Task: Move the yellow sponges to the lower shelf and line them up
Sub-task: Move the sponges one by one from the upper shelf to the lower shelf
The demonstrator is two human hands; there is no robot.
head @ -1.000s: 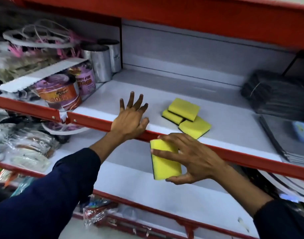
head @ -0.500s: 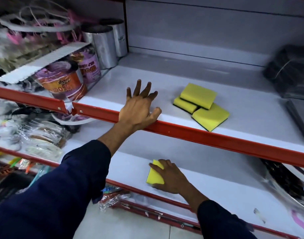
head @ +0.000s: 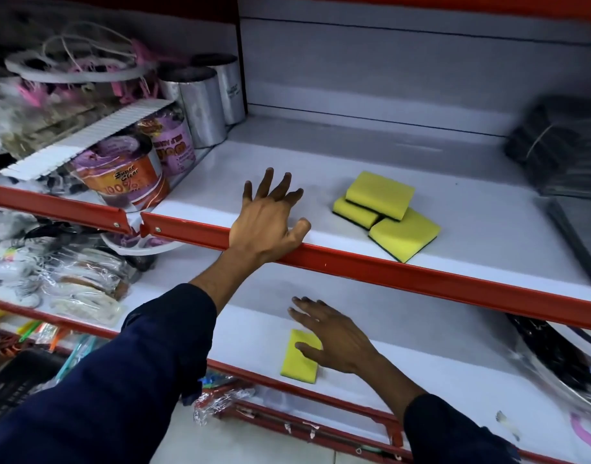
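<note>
Three yellow sponges with dark green undersides lie in a loose pile on the upper shelf (head: 488, 229): one on top (head: 381, 194), one to the left under it (head: 354, 213), one at the front right (head: 404, 234). A fourth yellow sponge (head: 299, 360) lies flat near the front edge of the lower shelf (head: 438, 356). My right hand (head: 331, 333) hovers over its right side, fingers spread, thumb crossing the sponge, not gripping it. My left hand (head: 269, 219) rests open on the upper shelf's red front edge, left of the pile.
Tubs with purple and orange labels (head: 126, 172) and shiny metal cans (head: 200, 102) crowd the upper shelf's left end. Dark bundled goods (head: 555, 145) sit at its right. Plastic-wrapped packets (head: 69, 286) fill the lower shelf's left; dark wrapped items (head: 555, 356) lie at its right.
My right hand carried one yellow sponge down from the upper shelf's level, laid it flat on the lower shelf, and has now opened and lifted off it. My left hand stayed on the upper shelf edge.
</note>
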